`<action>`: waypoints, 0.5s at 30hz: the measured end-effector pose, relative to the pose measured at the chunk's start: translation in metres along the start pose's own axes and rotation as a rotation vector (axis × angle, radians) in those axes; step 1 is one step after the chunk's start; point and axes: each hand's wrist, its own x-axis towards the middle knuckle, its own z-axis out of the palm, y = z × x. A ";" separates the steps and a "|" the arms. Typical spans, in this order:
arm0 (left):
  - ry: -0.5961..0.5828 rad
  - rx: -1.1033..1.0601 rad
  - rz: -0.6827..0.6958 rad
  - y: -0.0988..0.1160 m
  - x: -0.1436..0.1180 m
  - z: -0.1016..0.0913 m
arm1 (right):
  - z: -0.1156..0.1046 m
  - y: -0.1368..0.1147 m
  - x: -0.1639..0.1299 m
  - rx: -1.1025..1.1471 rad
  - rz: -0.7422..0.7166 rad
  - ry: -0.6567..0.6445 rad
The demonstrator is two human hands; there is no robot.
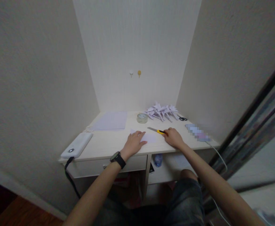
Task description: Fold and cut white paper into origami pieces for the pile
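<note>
My left hand (134, 143) lies on a small piece of white paper (151, 138) near the desk's front, its fingers stretched out and the thumb apart. A black watch sits on that wrist. To the right, my right hand (174, 137) is closed round the handle of a yellow and black utility knife (160, 131). The knife's blade is out and points left, just beyond the paper and apart from my left hand. Part of the paper is hidden under my left fingers.
Behind the hands stands a roll of clear tape (142, 118). A pile of folded white paper pieces (162, 111) and black-handled scissors (182, 118) lie back right. White sheets (111, 120) are back left. A white device (78, 145) and a cabled phone (198, 132) flank the desk (104, 144).
</note>
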 end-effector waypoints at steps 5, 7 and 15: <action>0.001 0.020 -0.014 -0.003 0.001 0.007 | -0.002 0.006 -0.005 0.080 -0.077 -0.045; -0.004 0.028 0.001 -0.003 0.000 0.009 | -0.002 0.008 -0.007 0.103 -0.105 -0.053; -0.017 0.037 -0.006 -0.001 -0.001 0.005 | 0.002 0.019 -0.005 0.217 -0.200 -0.093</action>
